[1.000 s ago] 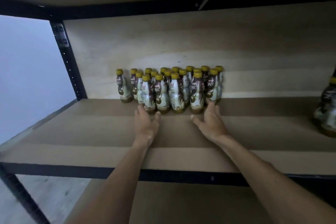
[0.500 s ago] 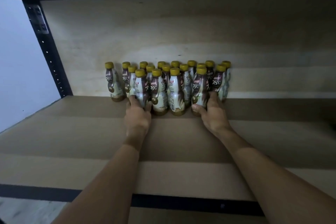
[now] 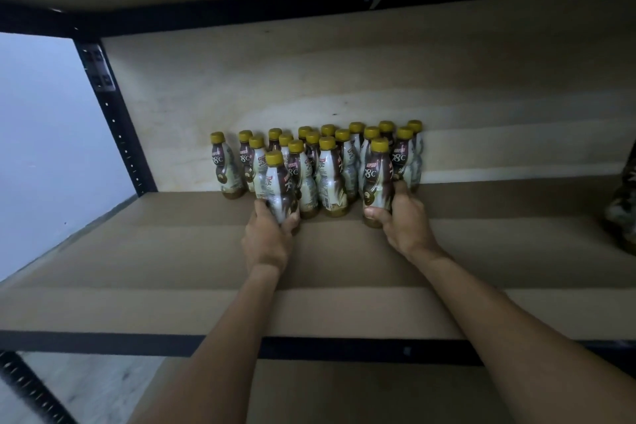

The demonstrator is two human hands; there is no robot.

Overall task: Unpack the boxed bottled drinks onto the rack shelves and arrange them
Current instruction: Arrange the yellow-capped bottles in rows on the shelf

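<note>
Two bare forearms reach in over the black front rail (image 3: 137, 342) of a rack's brown shelf board (image 3: 172, 268), toward a bottle cluster (image 3: 327, 175) of yellow-capped coffee drinks standing at the back of the board. In front of the cluster's left end, the left hand (image 3: 266, 241) grips the lower body of the left bottle (image 3: 277, 188), fingers and thumb curled round it. This bottle leans slightly and may be lifted just off the board, though the dim view does not settle that. At the cluster's front right, the right hand (image 3: 404, 220) wraps round the base of the right bottle (image 3: 377, 179), which stands upright. Behind the cluster rises a pale back panel (image 3: 309, 79). Well left of the cluster stands a black upright post (image 3: 117, 124). Far right of the cluster, at the frame edge, sits a blurred edge bottle (image 3: 623, 210).
</note>
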